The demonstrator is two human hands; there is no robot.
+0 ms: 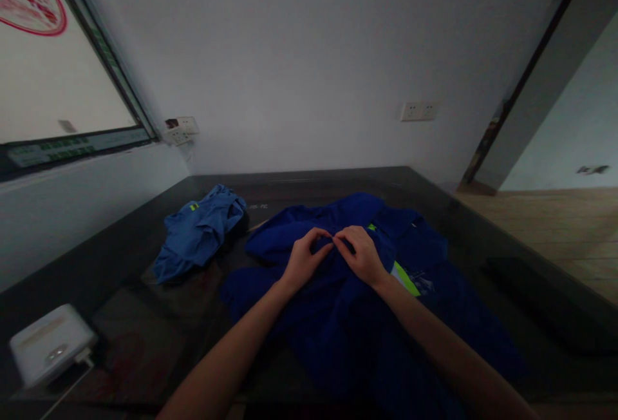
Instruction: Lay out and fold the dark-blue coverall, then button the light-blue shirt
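Note:
A dark blue work jacket (347,317) with a yellow-green stripe lies spread across the dark table (120,246) in front of me. My left hand (304,259) and my right hand (360,254) meet over its upper front, fingertips pinched together on the fabric near the collar. Both hands are closed in a pinch on the cloth. What lies exactly between the fingertips is too small and dark to make out.
A lighter blue garment (197,230) lies crumpled at the left of the jacket. A white box-shaped device (48,341) with a cable sits at the table's near left corner. Wall sockets (419,111) are on the far wall; an open doorway is at right.

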